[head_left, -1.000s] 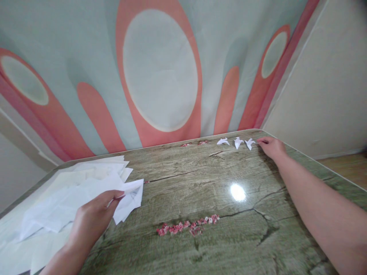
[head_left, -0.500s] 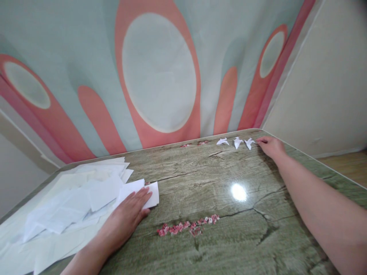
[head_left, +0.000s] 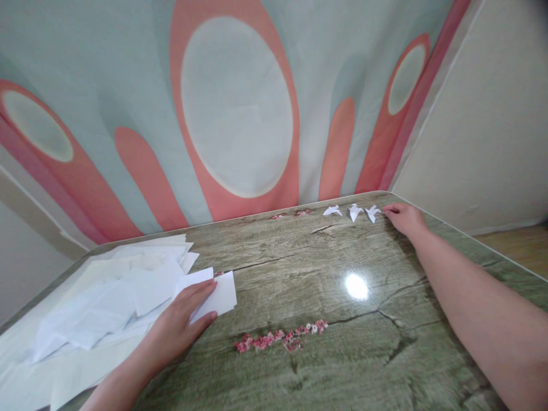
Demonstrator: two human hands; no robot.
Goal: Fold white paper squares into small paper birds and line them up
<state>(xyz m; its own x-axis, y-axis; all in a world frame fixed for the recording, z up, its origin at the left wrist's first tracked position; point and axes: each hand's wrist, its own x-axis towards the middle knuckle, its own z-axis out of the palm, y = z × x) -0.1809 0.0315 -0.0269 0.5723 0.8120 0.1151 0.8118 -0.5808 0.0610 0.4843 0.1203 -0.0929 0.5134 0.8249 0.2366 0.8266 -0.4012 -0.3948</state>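
Three small folded white paper cranes stand in a row at the far right of the table. My right hand (head_left: pixel 405 218) reaches to the rightmost paper crane (head_left: pixel 372 213), its fingertips pinched together at the crane's right tip. Left of it are the middle crane (head_left: pixel 355 213) and another crane (head_left: pixel 333 211). My left hand (head_left: pixel 188 314) rests over small white paper sheets (head_left: pixel 223 292), thumb held apart from the fingers at their near edge. Those sheets lie at the right side of a loose paper pile (head_left: pixel 107 297).
The wood-patterned table (head_left: pixel 299 274) bears a printed pink flower strip (head_left: pixel 280 338) and a bright light reflection. A coral and grey-green patterned backdrop (head_left: pixel 240 114) rises behind its far edge. A pale wall stands on the right.
My left hand has slid slightly back to the left, uncovering more of the small sheets, and its thumb has spread from the fingers. My right hand stays at the rightmost crane.
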